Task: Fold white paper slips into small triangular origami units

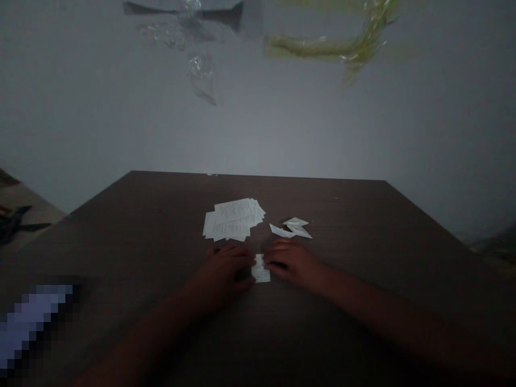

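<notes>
A small piece of printed white paper point(262, 276) lies on the dark brown table point(346, 209) between my hands. My left hand point(228, 269) is closed at the paper's left edge, its thumb low and its fingers bent over the upper part. From the other side, the curled fingers of my right hand point(296, 263) pinch its upper right edge. Dim light hides the exact grip of the fingertips. Just beyond my left hand is a spread stack of printed paper sheets point(234, 219). Several folded paper pieces point(296, 228) lie beyond my right hand.
A blurred-out, bluish flat object point(32, 320) rests at the table's left front. Behind the table's far edge rises a pale wall point(258, 129), with clear tape point(201, 75) and yellow tape point(346, 51) stuck on it. Dark items point(20, 220) lie beyond the table at left.
</notes>
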A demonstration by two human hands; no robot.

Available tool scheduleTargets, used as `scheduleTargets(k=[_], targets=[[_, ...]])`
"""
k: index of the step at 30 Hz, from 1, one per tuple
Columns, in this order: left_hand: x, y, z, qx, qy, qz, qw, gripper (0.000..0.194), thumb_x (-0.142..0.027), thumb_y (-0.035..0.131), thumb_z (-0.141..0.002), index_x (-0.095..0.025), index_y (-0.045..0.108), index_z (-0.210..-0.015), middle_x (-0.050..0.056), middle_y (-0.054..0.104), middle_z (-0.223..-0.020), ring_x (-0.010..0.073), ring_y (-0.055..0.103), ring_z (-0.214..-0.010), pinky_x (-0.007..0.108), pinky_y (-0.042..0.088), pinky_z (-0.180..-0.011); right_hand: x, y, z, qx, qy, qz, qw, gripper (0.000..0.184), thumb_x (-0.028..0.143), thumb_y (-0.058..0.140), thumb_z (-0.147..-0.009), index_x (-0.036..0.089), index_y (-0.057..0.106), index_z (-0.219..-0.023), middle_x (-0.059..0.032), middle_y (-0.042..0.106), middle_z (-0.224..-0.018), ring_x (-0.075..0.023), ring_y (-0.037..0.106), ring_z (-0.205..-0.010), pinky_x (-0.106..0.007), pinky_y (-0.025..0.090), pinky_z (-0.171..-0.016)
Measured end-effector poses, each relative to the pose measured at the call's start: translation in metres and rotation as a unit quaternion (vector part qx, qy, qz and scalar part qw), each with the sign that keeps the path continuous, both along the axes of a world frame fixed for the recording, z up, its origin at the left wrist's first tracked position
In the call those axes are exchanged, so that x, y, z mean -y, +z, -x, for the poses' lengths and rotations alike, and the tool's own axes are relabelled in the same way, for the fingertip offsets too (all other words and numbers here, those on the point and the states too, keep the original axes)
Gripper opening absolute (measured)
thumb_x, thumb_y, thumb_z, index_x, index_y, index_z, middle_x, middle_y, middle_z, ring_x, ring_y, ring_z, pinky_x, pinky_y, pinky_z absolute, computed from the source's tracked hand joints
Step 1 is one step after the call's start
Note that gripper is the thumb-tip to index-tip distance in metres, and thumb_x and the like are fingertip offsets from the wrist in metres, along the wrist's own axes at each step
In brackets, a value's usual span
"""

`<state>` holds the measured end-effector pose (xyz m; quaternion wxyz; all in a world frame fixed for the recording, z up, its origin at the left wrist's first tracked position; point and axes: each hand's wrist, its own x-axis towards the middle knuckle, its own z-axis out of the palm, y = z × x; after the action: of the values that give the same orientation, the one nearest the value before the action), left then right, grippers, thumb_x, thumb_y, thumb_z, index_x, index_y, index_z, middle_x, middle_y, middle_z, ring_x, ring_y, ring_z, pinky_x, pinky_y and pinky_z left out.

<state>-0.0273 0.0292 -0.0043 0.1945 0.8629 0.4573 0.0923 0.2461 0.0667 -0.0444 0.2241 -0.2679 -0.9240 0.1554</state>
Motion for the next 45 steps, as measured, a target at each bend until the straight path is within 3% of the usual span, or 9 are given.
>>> scheduleTargets(k=[5,11,14,21,24,28,33,38,45], targets=[[-0.001,-0.001,0.001,0.011,0.006,0.002,1.000,0.031,-0.021,0.084,-0.096,-0.029,0.086,-0.125,0.010,0.085,-0.139,0.0419,0.073,-0.138,0.069,0.047,-0.121,-0.001,0.004,-0.002,-0.006,0.010,0.027,1.000,0.012,0.019,0.081,-0.108,0.019,0.084,-0.119,-0.0096,0.087,-0.115,-0.0256,0.079,-0.112,-0.044,0.062,-0.107],[-0.001,-0.005,0.004,0.024,-0.009,-0.016,1.000,0.029,-0.026,0.082,-0.098,-0.031,0.085,-0.126,0.008,0.085,-0.137,0.0391,0.074,-0.136,0.064,0.051,-0.119,0.007,0.011,-0.008,-0.008,0.007,0.041,0.999,0.037,0.028,0.095,-0.094,0.021,0.082,-0.128,-0.0116,0.086,-0.129,-0.0295,0.079,-0.123,-0.048,0.061,-0.113],[0.000,-0.006,0.004,0.023,-0.007,-0.024,0.999,0.028,-0.025,0.082,-0.098,-0.031,0.085,-0.125,0.008,0.086,-0.136,0.0389,0.073,-0.135,0.062,0.052,-0.117,0.008,0.012,-0.011,-0.008,0.007,0.050,0.999,0.042,0.033,0.096,-0.094,0.022,0.082,-0.132,-0.0118,0.085,-0.132,-0.0296,0.078,-0.126,-0.049,0.061,-0.115],[-0.005,-0.001,0.004,0.030,-0.026,-0.015,0.999,0.024,-0.017,0.073,-0.105,-0.030,0.086,-0.121,0.006,0.087,-0.129,0.0348,0.075,-0.131,0.061,0.048,-0.120,0.002,0.009,-0.011,-0.030,0.028,0.055,0.998,0.013,0.020,0.076,-0.111,0.021,0.084,-0.121,-0.0096,0.087,-0.120,-0.0248,0.079,-0.117,-0.045,0.061,-0.109],[-0.006,0.001,0.000,0.022,-0.028,-0.011,0.999,0.022,-0.015,0.070,-0.107,-0.027,0.086,-0.116,0.006,0.088,-0.125,0.0341,0.076,-0.128,0.060,0.048,-0.118,0.004,0.010,-0.008,-0.017,0.029,0.038,0.999,0.012,0.019,0.075,-0.111,0.020,0.084,-0.118,-0.0086,0.085,-0.112,-0.0242,0.077,-0.108,-0.044,0.059,-0.107],[-0.001,0.001,-0.005,0.005,-0.022,-0.012,1.000,0.014,-0.021,0.082,-0.103,-0.026,0.085,-0.115,0.006,0.087,-0.124,0.0360,0.074,-0.129,0.059,0.048,-0.117,0.016,0.007,-0.004,0.000,0.028,0.010,1.000,0.005,0.021,0.081,-0.106,0.020,0.082,-0.110,-0.0075,0.081,-0.104,-0.0249,0.073,-0.103,-0.043,0.057,-0.102],[0.005,-0.004,-0.005,0.002,-0.025,-0.005,1.000,0.021,-0.023,0.089,-0.098,-0.027,0.084,-0.118,0.005,0.086,-0.127,0.0360,0.075,-0.128,0.056,0.048,-0.116,0.025,-0.004,0.000,0.002,-0.028,-0.010,1.000,0.017,0.024,0.087,-0.099,0.022,0.078,-0.113,-0.0078,0.078,-0.106,-0.0289,0.069,-0.105,-0.044,0.057,-0.095],[0.004,-0.002,-0.006,0.010,-0.021,-0.001,1.000,0.023,-0.022,0.089,-0.098,-0.027,0.084,-0.119,0.005,0.086,-0.127,0.0377,0.075,-0.130,0.060,0.047,-0.120,0.012,-0.010,0.001,-0.042,-0.112,0.004,0.993,0.021,0.022,0.088,-0.095,0.025,0.070,-0.104,-0.0055,0.076,-0.108,-0.0289,0.070,-0.107,-0.043,0.056,-0.094],[0.005,0.004,-0.009,-0.007,-0.010,0.019,1.000,0.026,-0.020,0.090,-0.097,-0.025,0.084,-0.122,0.006,0.085,-0.132,0.0398,0.073,-0.135,0.069,0.044,-0.124,0.004,-0.011,0.002,-0.038,-0.140,0.022,0.989,0.021,0.017,0.082,-0.093,0.025,0.065,-0.101,-0.0060,0.075,-0.110,-0.0287,0.068,-0.108,-0.043,0.055,-0.096]])
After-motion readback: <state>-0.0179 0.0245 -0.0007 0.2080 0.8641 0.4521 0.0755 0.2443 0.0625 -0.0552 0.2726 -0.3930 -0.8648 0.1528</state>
